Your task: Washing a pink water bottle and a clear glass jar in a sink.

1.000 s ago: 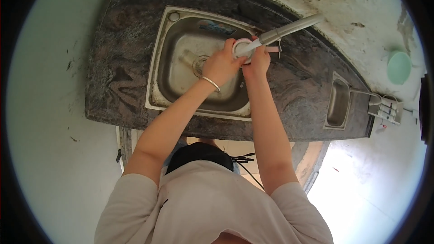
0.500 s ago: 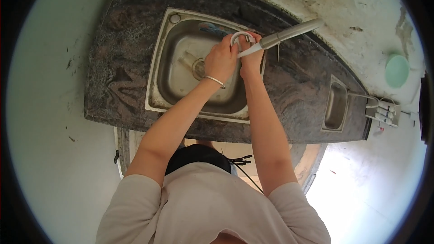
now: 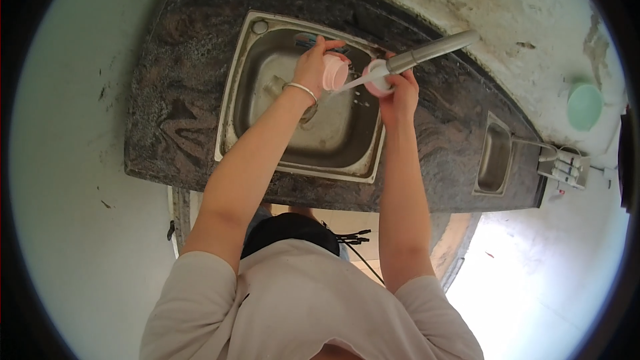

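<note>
My left hand (image 3: 309, 72), with a bangle at the wrist, is closed round a pink open-mouthed container (image 3: 334, 73) tipped over the sink. In my right hand (image 3: 401, 97) is a round pink lid-like piece with a pale inner face (image 3: 377, 80), held just under the tap's end. A metal tap (image 3: 433, 51) slants in from the right. Its stream of water (image 3: 353, 83) runs down leftward between the two pieces, and drops splash beside it. Beneath is the steel sink (image 3: 300, 172). A clear object (image 3: 273, 87) lies in it by the drain, partly hidden by my left wrist.
The sink is set in a dark patterned stone counter (image 3: 180, 93). Behind my left hand, something blue (image 3: 305, 41) lies at the basin's far wall. A small second basin (image 3: 495, 157) is at the right. A green bowl-shaped thing (image 3: 585, 105) is against the stained wall.
My hands, together under the tap before, have moved apart. The pink container and the lid-like piece now show separately, one in each hand. Water now splashes between them.
</note>
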A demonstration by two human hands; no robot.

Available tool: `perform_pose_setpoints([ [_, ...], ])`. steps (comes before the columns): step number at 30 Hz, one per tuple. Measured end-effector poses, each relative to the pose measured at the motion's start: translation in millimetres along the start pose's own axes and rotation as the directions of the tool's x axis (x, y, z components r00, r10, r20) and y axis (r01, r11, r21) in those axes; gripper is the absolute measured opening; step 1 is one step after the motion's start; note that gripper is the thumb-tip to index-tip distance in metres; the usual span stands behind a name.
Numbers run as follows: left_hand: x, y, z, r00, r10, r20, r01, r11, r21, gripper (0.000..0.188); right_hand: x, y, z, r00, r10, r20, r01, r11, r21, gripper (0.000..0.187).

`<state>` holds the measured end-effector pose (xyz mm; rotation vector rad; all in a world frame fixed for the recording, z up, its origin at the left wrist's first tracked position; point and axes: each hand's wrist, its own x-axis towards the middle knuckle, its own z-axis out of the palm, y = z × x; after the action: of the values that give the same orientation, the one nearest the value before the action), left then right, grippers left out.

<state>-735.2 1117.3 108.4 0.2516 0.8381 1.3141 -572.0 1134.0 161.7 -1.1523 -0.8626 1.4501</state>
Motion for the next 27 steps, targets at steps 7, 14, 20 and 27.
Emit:
perform_pose_setpoints([
  [7, -0.2, 1.5, 16.8, 0.993, -0.120, -0.007, 0.119, 0.990, -0.075, 0.039, -39.7, 9.5, 20.1, 0.986, 0.122, 0.110, -0.022, 0.762, -0.647, 0.022],
  [14, -35.0, -15.2, 42.7, 0.898, 0.433, 0.078, -0.439, 0.872, 0.217, 0.023, -33.6, 18.2, 10.3, 0.901, -0.355, 0.249, 0.432, 0.685, -0.586, 0.015],
  [20, -24.5, -15.9, 30.9, 0.965, 0.247, -0.081, -0.231, 0.957, 0.174, 0.021, -57.9, 20.0, 18.2, 0.882, -0.301, 0.363, 0.471, 0.581, -0.664, 0.015],
  [27, -27.4, -7.3, 30.2, 0.980, -0.198, 0.028, 0.199, 0.966, -0.165, 0.048, -59.7, 34.0, 2.6, 0.831, -0.401, 0.387, 0.556, 0.618, -0.556, 0.011],
])
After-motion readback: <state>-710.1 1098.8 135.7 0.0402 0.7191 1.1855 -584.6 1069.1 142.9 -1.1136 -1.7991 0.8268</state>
